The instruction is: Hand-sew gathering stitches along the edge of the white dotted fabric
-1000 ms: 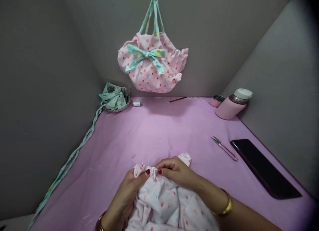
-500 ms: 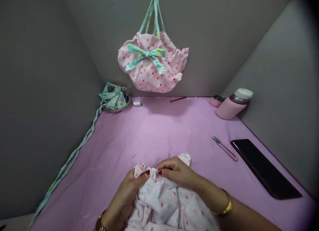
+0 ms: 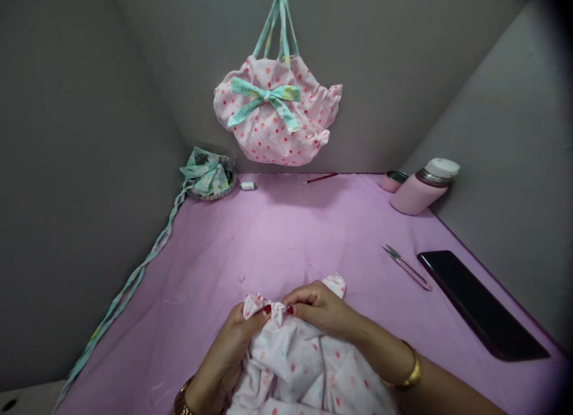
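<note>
Spotted fabric (image 3: 304,367) lies bunched at near edge of pink table cloth (image 3: 277,236), gathered top edge running left-right between both hands. Left hand (image 3: 233,343) pinches gather from left side, fingers closed on cloth. Right hand (image 3: 320,307) pinches same ridge from right, thumbs almost touching. Snips (image 3: 406,267) lie well right, nearer right hand.

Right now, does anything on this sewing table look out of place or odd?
Only the pink flask: it lies tipped on its side by the right wall, its cup off beside it. No spill shows.
</note>
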`<state>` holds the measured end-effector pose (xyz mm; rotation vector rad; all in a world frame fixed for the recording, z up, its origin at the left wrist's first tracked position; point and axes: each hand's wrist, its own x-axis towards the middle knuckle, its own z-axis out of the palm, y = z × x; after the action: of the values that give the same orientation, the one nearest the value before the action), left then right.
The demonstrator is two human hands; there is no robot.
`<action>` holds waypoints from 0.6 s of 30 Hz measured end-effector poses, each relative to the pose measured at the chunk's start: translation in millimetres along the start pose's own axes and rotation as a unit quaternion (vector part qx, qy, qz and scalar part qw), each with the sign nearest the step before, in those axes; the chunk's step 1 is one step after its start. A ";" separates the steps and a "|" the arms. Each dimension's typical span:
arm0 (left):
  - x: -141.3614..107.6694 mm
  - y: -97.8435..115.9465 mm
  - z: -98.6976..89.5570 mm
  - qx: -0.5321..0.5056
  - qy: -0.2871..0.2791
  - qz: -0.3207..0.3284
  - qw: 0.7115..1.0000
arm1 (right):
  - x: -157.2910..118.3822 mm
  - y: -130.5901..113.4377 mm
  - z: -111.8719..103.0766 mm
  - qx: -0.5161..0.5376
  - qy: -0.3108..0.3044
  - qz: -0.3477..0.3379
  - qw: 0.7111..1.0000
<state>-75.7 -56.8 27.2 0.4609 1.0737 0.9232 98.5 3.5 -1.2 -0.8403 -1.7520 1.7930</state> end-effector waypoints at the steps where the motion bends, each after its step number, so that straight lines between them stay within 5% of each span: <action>1: -0.2 0.6 0.9 0.001 0.002 0.000 1.000 | 0.2 0.7 0.8 0.001 0.001 -0.001 1.000; 18: 1.5 -4.6 -0.9 0.054 0.074 0.059 0.994 | -1.2 0.0 2.7 0.028 0.022 0.013 0.999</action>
<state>-74.3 -58.2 22.7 0.5583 1.2459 1.0193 97.4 0.8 -1.1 -0.8757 -1.6632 1.8183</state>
